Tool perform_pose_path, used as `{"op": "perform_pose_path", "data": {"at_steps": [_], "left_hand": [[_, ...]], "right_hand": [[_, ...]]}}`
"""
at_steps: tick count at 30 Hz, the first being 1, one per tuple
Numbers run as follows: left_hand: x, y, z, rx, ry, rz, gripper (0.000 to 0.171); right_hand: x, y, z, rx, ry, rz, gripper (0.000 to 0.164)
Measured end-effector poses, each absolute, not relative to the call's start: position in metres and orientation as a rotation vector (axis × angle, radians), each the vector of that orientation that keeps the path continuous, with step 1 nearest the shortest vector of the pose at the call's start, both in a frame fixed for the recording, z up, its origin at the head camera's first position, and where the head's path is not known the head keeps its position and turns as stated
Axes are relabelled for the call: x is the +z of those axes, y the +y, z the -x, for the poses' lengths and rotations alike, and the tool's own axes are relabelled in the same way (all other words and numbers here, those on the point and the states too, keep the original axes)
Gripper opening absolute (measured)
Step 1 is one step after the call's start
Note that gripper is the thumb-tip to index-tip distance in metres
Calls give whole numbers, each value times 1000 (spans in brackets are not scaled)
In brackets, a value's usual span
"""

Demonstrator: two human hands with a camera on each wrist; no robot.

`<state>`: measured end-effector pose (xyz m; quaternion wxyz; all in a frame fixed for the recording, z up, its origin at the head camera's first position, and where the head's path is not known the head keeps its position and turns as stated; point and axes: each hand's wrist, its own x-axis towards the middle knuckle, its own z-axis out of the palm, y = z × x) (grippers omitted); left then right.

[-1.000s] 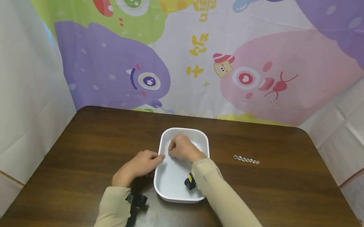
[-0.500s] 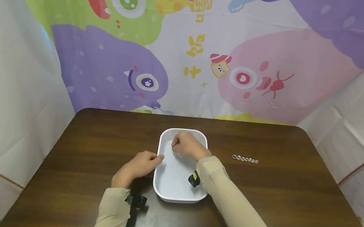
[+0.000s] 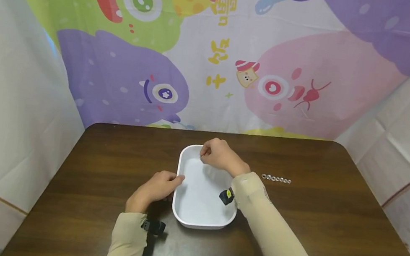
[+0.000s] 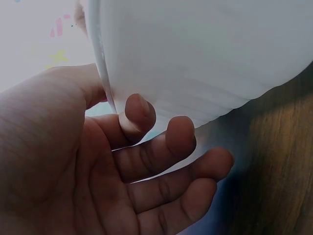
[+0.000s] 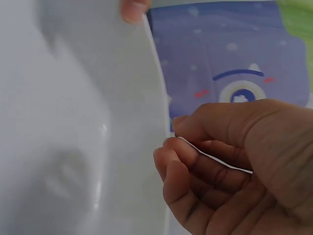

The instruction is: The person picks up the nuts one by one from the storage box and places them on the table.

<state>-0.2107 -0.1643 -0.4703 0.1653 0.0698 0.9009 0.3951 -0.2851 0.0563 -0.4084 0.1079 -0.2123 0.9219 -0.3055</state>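
A white rectangular tray (image 3: 199, 224) with rounded corners stands on the table. My left hand (image 3: 160, 185) holds its left rim, thumb over the edge; in the left wrist view the fingers (image 4: 181, 137) curl along the outside wall. My right hand (image 3: 221, 154) is over the far right part of the tray, fingers curled. In the right wrist view the thumb (image 5: 205, 122) meets the index finger, with a small dark edge at the pinch; I cannot tell what that tiny piece is. Several small shiny ring-like pieces (image 3: 277, 179) lie in a row right of the tray.
The dark wooden table (image 3: 111, 151) extends around the tray. A cartoon-printed curtain (image 3: 197, 59) hangs behind its far edge, and pale cloth (image 3: 16, 81) hangs at the left. Each wrist carries a small black camera (image 3: 226, 196).
My right hand has risen from inside the tray and moved away and to the right, fingertips together. The left hand stays on the rim. The row of small pieces lies unchanged.
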Motion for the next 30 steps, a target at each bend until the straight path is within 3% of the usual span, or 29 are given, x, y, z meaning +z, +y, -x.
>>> {"op": "perform_pose_path", "data": {"at_steps": [12, 30], "left_hand": [[-470, -166, 210, 1117, 2563, -184, 43], [-469, -165, 210, 1130, 2544, -179, 41]], "right_hand": [[-391, 116, 287, -954, 2781, 512, 12], [-418, 224, 273, -903, 2893, 339, 11]]}}
